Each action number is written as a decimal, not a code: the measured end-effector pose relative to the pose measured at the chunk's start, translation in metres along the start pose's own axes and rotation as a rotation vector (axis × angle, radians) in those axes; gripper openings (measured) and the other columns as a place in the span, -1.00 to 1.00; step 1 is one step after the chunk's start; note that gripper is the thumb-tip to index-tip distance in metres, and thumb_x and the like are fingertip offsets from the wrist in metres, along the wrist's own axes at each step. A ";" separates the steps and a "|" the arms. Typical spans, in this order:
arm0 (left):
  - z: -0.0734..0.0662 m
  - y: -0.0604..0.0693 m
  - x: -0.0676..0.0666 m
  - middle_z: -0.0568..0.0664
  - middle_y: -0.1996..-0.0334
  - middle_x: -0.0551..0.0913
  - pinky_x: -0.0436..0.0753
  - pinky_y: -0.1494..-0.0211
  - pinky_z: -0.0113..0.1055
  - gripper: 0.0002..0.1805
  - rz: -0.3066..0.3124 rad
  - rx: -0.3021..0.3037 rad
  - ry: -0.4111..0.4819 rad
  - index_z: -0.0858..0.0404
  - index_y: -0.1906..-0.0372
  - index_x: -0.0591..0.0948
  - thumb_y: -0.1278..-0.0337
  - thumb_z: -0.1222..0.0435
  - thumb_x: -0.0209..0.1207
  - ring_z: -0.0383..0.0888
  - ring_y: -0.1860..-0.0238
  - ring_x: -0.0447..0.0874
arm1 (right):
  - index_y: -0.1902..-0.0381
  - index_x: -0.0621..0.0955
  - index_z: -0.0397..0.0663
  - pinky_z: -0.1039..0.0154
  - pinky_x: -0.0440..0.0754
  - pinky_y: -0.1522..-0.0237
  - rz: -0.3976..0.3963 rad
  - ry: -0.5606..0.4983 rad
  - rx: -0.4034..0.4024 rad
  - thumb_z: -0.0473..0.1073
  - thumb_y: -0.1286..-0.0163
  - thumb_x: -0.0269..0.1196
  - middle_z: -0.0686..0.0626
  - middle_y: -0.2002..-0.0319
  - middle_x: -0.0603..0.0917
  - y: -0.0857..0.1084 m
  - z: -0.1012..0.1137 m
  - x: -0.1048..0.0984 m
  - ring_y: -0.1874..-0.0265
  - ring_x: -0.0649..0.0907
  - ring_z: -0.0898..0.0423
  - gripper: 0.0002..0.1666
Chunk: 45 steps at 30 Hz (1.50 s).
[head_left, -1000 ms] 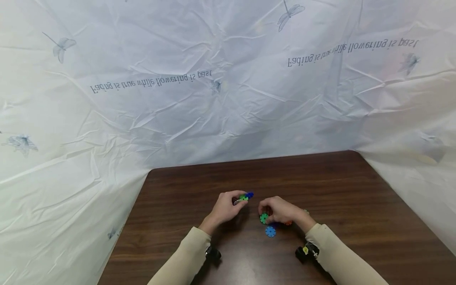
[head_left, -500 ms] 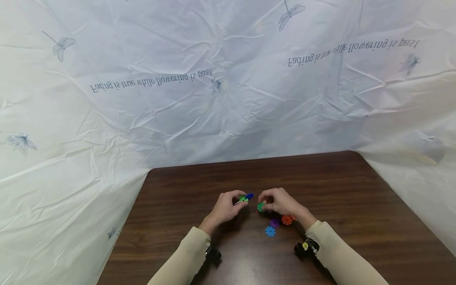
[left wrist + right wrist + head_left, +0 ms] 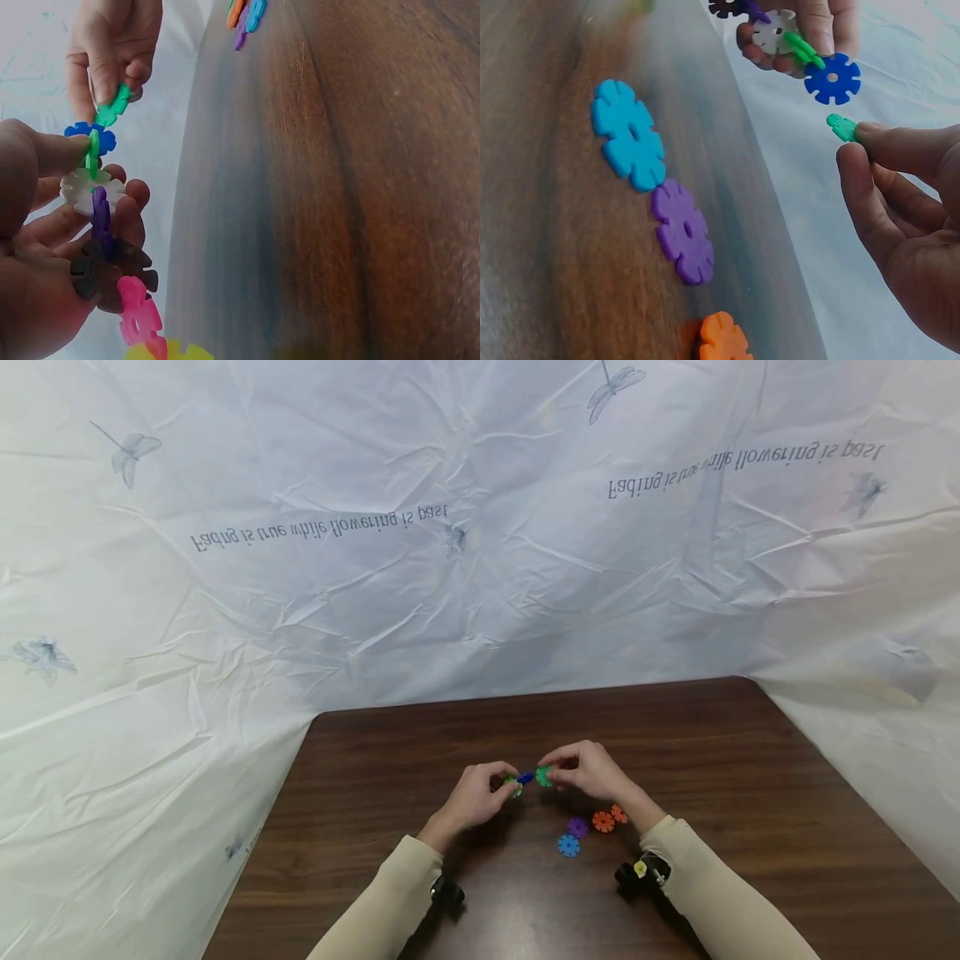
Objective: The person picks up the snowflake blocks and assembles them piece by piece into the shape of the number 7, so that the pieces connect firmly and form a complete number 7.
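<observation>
While discs [image 3: 568,846] dot the table [image 3: 525,897], sheeting [image 3: 525,577] backs it.

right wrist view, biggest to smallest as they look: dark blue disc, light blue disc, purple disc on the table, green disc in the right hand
1. Light blue disc
2. Purple disc on the table, slightly smaller
3. Dark blue disc
4. Green disc, tilted and partly covered by the right hand
</observation>
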State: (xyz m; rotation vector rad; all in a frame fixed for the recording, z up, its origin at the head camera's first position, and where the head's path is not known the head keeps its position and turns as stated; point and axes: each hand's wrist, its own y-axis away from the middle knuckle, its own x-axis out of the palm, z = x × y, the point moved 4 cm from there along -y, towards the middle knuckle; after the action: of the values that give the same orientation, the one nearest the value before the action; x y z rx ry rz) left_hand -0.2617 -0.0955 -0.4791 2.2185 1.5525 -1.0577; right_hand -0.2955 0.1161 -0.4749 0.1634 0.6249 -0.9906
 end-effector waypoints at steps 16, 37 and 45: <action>0.001 0.000 0.003 -0.14 0.37 0.71 0.58 0.42 -0.45 -0.86 0.016 0.001 0.007 0.15 0.12 0.66 -0.32 0.24 0.19 -0.28 0.45 0.63 | 0.04 0.68 -0.19 -0.13 0.67 0.27 -0.025 -0.233 0.084 -0.20 -0.34 0.30 -0.15 0.33 0.73 -0.003 -0.001 0.002 0.37 0.70 -0.26 -0.73; 0.000 -0.002 0.001 -0.13 0.40 0.72 0.58 0.40 -0.47 -0.87 0.007 0.010 -0.003 0.21 0.14 0.67 -0.25 0.30 0.24 -0.27 0.46 0.65 | 0.05 0.69 -0.15 -0.08 0.68 0.27 -0.061 -0.255 0.111 -0.21 -0.34 0.29 -0.15 0.31 0.73 -0.007 0.000 0.009 0.39 0.71 -0.15 -0.75; 0.001 -0.001 0.003 -0.13 0.41 0.71 0.59 0.41 -0.47 -0.86 0.020 -0.013 0.008 0.23 0.13 0.67 -0.26 0.32 0.23 -0.21 0.44 0.67 | 0.03 0.67 -0.26 -0.15 0.66 0.25 -0.057 -0.257 0.078 -0.30 -0.37 0.25 -0.26 0.27 0.70 -0.007 0.000 0.012 0.35 0.70 -0.23 -0.75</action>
State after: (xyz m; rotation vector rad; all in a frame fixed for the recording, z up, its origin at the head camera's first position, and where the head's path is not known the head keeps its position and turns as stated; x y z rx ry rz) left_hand -0.2627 -0.0932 -0.4811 2.2279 1.5328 -1.0307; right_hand -0.2970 0.1032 -0.4810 0.0856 0.3581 -1.0711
